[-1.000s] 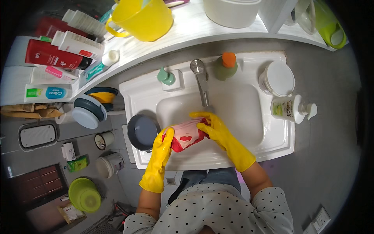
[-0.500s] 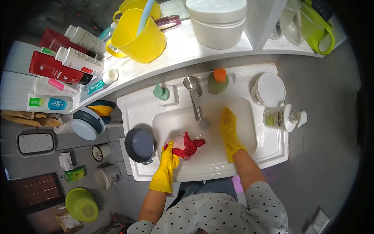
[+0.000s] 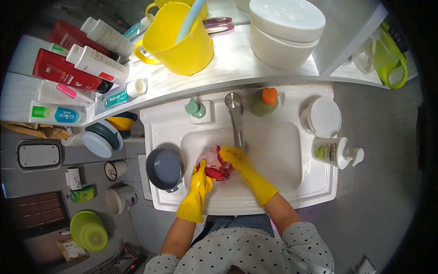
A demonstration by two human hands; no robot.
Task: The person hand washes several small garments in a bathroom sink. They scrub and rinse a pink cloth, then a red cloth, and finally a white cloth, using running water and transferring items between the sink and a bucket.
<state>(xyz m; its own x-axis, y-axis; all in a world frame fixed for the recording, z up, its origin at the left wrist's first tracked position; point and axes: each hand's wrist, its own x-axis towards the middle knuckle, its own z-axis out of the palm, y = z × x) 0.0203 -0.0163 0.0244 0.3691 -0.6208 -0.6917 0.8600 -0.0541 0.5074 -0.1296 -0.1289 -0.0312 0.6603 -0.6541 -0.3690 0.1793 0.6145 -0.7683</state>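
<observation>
Both of my hands wear yellow rubber gloves and meet over the white sink (image 3: 280,187). My left hand (image 3: 200,181) is closed on the lower left part of a wet, bunched red-and-pink cloth (image 3: 212,160). From the other side, my right hand (image 3: 236,159) has its bent fingers closed on the cloth's upper right edge, slightly blurred. The folds hide some of the fingertips. Just beyond my right hand is the metal faucet (image 3: 235,119), its spout pointing toward me. A dark grey round pot (image 3: 164,169) sits on the sink's left rim, beside my left hand.
On the back ledge stand a green-topped pump dispenser (image 3: 199,111) and a green bottle with an orange cap (image 3: 266,101). A white lidded tub (image 3: 321,117) and a white pump bottle (image 3: 336,153) occupy the right rim. Overhead, a shelf (image 3: 232,64) holds a yellow cup (image 3: 182,43) and several bottles.
My right hand has moved left from the right side of the basin onto the cloth. The left hand still holds it. The whole view has shifted slightly.
</observation>
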